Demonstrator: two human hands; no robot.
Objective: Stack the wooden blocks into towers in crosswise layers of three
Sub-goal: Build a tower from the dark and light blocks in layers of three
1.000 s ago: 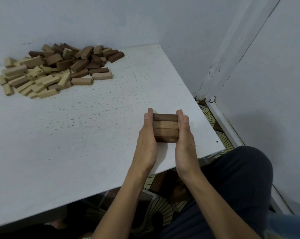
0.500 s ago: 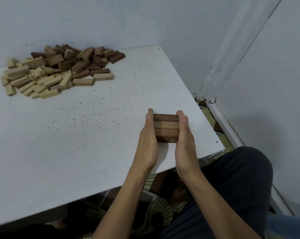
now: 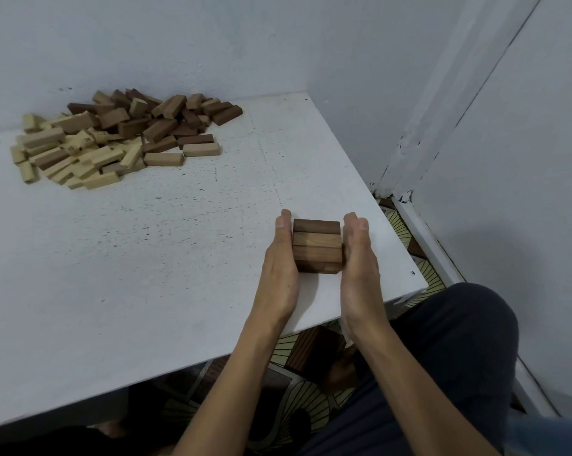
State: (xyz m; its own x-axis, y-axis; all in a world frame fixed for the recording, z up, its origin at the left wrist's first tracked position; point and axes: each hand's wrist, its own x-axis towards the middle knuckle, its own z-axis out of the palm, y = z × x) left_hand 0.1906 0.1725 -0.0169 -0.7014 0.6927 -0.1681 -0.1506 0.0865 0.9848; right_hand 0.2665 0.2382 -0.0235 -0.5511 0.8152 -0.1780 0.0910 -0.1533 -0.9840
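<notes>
**Blocks pressed between two flat hands**

Blocks of dark wood are set together in a small stack of wooden blocks (image 3: 316, 245), which stands on the white bench (image 3: 146, 274). Three blocks are seen side by side on top of the stack; the number of layers beneath cannot be told. The left end of the stack is touched by the left hand (image 3: 279, 261) and the right end by the right hand (image 3: 358, 258). Both hands are held flat with fingers straight, and nothing is gripped. Well apart from the stack, to the far left, a pile of loose blocks (image 3: 113, 139), pale and dark, is heaped against the wall (image 3: 212, 44). Near right of the stack, a knee (image 3: 458, 340) in dark cloth is seen.
</notes>
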